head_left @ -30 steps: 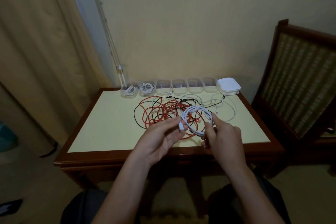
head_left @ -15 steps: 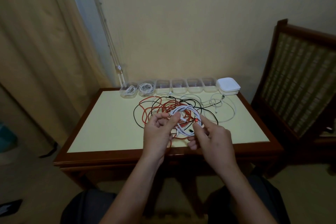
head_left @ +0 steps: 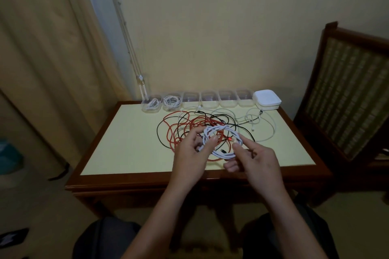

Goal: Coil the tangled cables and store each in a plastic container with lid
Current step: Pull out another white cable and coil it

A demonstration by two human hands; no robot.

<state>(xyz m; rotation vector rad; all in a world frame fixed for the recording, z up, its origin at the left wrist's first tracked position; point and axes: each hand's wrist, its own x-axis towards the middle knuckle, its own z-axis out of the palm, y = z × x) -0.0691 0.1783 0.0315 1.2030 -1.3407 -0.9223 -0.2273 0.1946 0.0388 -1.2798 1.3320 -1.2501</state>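
Note:
A coiled white cable (head_left: 224, 154) hangs between both hands above the table's front half. My left hand (head_left: 190, 153) pinches the coil's left side. My right hand (head_left: 252, 159) holds its right side with the index finger stretched along the loop. Under the coil lies a tangle of red cable (head_left: 181, 130), black cable (head_left: 160, 132) and a loose white cable (head_left: 267, 132). Along the table's back edge stands a row of clear plastic containers (head_left: 227, 99). The two leftmost containers (head_left: 151, 104) each hold a coiled white cable. A stack of white lids (head_left: 267, 99) sits at the row's right end.
The table (head_left: 126, 143) has a pale yellow top and a dark wooden rim. A wooden chair (head_left: 347, 90) with a woven back stands close on the right. A curtain (head_left: 42, 59) hangs at the left, with its cords (head_left: 140, 78) falling to the table's back left corner.
Both hands have shifted left and farther over the table with the white coil, bringing it above the red tangle. My right index finger now lies along the coil's right side.

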